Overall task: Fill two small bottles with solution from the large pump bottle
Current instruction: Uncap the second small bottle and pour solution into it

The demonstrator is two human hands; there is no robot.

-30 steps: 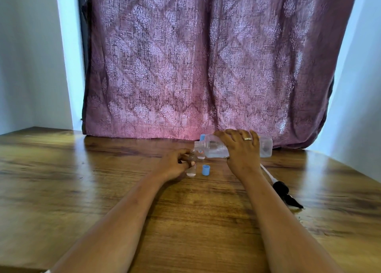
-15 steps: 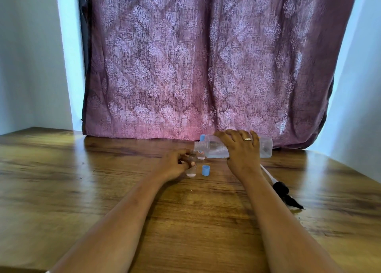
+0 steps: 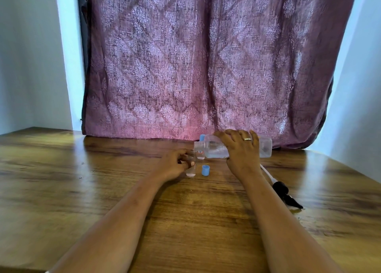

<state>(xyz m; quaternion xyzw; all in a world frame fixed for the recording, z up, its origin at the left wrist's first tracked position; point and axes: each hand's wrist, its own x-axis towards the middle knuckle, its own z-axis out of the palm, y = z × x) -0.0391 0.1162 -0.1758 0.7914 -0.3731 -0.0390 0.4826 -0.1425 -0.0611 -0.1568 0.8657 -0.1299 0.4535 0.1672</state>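
So the large bottle is tipped nearly flat on its side, clear liquid pooled along its lower wall, with its open neck aimed left at the small bottle that stands on the wooden table. The right hand is wrapped over the big bottle's middle, gripping it from above, a ring on one finger. The left hand is closed around the small bottle, steadying it upright. Looks like this is the pour into bottle one, and it seems barely filled, though it's too small to read the level properly. A second small bottle sits just behind, beside a blue cap. Another blue cap lies just right of the held bottle. The pump head with its tube is off on the table to the right, so they're pouring, not pumping. I'd say both bottles remain to be filled and capped.
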